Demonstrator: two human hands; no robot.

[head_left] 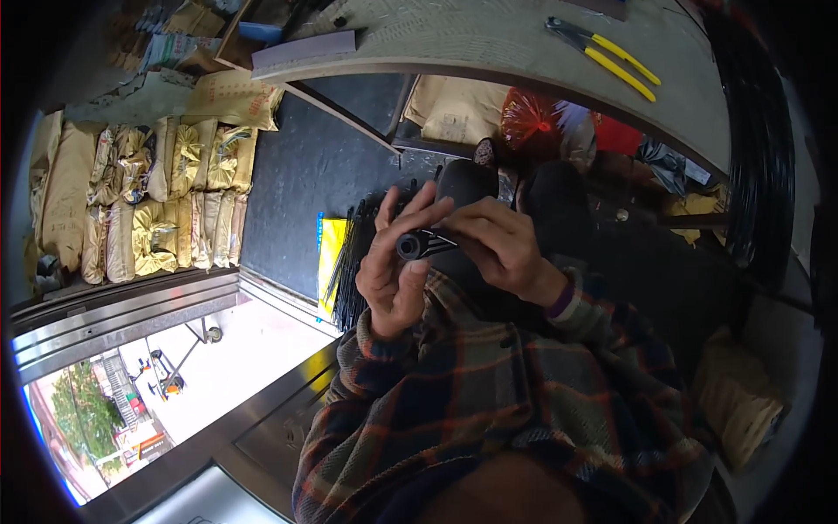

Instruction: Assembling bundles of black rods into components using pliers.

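Between my two hands, above my lap, is a small black ring-ended part (408, 246) with thin dark legs running toward the right; it looks like a fishing-rod guide. My left hand (388, 271) holds the ring end between thumb and fingers, with some fingers stretched upward. My right hand (502, 244) pinches the narrow end, and its fingertips partly hide it. A bundle of thin black rods (352, 271) stands just left of my left hand, beside a yellow bag (330, 253).
Ahead is a grey workbench (489, 44) with yellow-handled pliers (607, 57) on it. Long black rods (759, 166) hang at the right. Wrapped packages (166, 196) are stacked at the left, above a bright doorway (218, 358). Red bags (532, 122) lie under the bench.
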